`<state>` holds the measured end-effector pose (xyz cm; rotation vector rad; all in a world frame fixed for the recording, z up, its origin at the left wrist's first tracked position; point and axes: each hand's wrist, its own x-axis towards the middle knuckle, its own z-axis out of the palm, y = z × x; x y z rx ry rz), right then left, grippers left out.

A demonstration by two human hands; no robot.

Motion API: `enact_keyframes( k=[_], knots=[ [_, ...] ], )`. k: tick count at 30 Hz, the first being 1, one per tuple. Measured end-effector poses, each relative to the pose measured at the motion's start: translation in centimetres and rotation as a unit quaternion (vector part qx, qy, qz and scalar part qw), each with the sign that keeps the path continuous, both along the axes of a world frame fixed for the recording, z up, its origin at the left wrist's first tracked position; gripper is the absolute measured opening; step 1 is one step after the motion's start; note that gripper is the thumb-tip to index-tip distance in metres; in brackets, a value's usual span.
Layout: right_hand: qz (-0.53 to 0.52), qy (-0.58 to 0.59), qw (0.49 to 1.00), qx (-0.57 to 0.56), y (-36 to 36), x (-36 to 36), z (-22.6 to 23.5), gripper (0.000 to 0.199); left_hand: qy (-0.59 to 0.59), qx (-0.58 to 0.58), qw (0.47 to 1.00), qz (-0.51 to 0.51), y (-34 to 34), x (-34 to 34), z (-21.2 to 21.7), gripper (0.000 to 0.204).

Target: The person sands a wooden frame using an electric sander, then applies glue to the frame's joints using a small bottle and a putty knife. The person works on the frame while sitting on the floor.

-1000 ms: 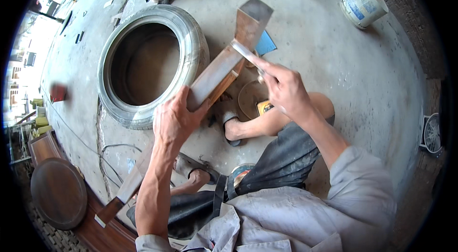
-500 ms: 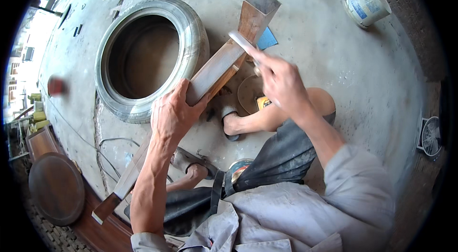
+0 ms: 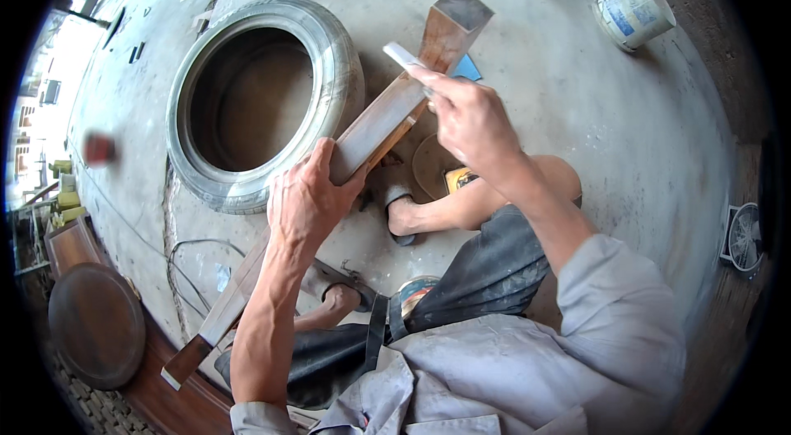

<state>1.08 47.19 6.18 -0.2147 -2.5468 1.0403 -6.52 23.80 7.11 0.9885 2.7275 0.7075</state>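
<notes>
A long wooden furniture leg [image 3: 381,132] with flared square ends slants from the lower left up to the upper middle, its upper face whitish with dust. My left hand [image 3: 305,196] is wrapped around its middle, thumb on the upper face. Farther up the leg, my right hand [image 3: 474,118] grips a flat, pale, strip-like tool [image 3: 401,55], forefinger stretched along it. That tool lies across the leg just below the flared far end; its exact kind is unclear. A blue sheet [image 3: 470,67] shows behind the leg, partly covered.
A large tyre [image 3: 342,48] lies beyond my left hand, close to the leg. At the far right stands a white bucket [image 3: 636,13]. A round dark wooden panel [image 3: 96,325] is at the lower left. Near my foot lies a yellow packet [image 3: 458,180]. A cable [image 3: 171,258] crosses the floor.
My right hand and the pale tool have moved a little to the left across the leg. The leg and my left hand have shifted slightly to the right.
</notes>
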Motion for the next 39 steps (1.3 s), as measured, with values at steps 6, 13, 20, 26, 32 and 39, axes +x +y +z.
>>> enact_keyframes(
  k=[6, 13, 20, 26, 32, 39],
  knots=[
    [-0.032, -0.048, 0.998, 0.039, -0.7, 5.7, 1.3, 0.045, -0.023, -0.01, 0.999, 0.024, -0.1, -0.1, 0.7, 0.039],
    [-0.015, -0.017, 0.999, 0.04, -0.5, 0.9, 0.3, 0.046, -0.011, 0.001, 1.0, 0.01, -0.4, 0.1, 0.1, 0.039],
    [-0.004, 0.036, 0.999, 0.028, -0.2, 0.1, -0.8, 0.04, -0.02, -0.016, 1.0, 0.005, -0.3, -0.2, 0.2, 0.039],
    [-0.025, 0.009, 0.999, 0.031, -0.5, 6.6, -1.1, 0.053, -0.013, -0.018, 1.0, 0.014, -0.7, 0.6, 0.4, 0.041],
    [-0.042, -0.011, 0.992, -0.122, -5.2, 15.5, -2.3, 0.036, -0.02, -0.029, 0.999, 0.024, -0.9, -1.2, 0.9, 0.043],
    [-0.043, -0.107, 0.948, -0.296, -8.5, 19.1, -4.6, 0.018, -0.023, -0.045, 0.999, 0.014, 4.6, -4.6, -0.6, 0.055]
  ],
)
